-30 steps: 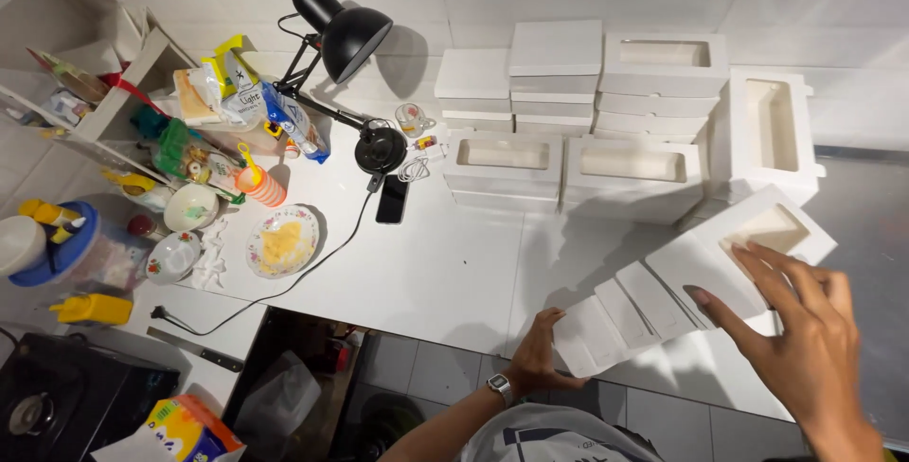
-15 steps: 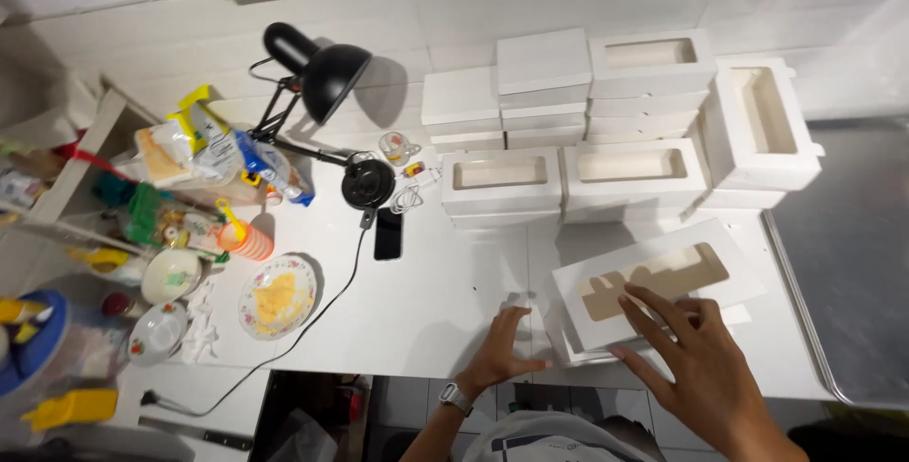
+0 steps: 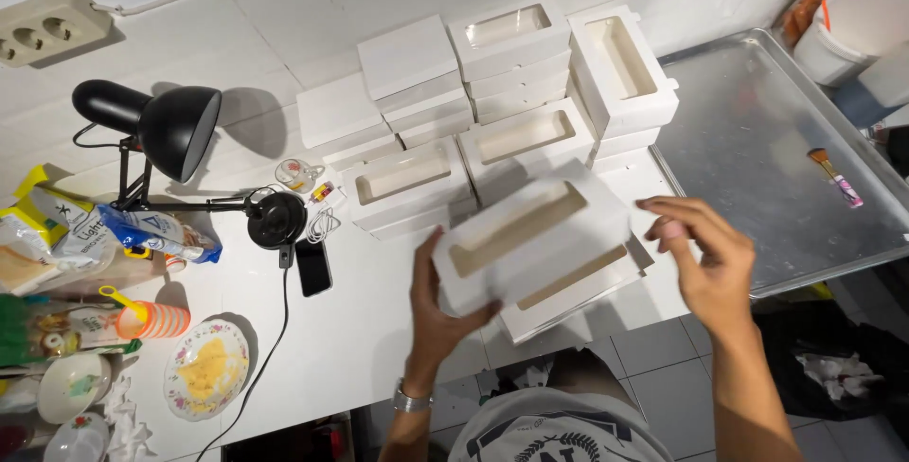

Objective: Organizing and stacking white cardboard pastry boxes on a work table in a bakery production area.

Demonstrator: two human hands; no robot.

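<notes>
Left hand gripping white cardboard window box at its near-left end, thumb on side, fingers underneath; box lifted, tilted, window side up, above front edge of white table, toward right corner. Right hand open, fingers loosely curled, just beside box's right end, not touching. Second flat white window box lying on table directly under held one, partly hidden.

Stack of finished white window boxes along back edge w/ wall, several layers, one standing on its side at right end. Steel baking tray past right edge of table, small brush on it. Black desk lamp at back left, black phone by lamp base, floral plate w/ yellow crumbs near front-left edge.

Judgement, step in hand: shaping/closing held box. To do well: bring right hand onto free end so both ends supported, press on cardboard edges only, keep off clear window film, keep corners square. One-hand grip at one end likely to twist thin card. Avoid snagging box underneath.
</notes>
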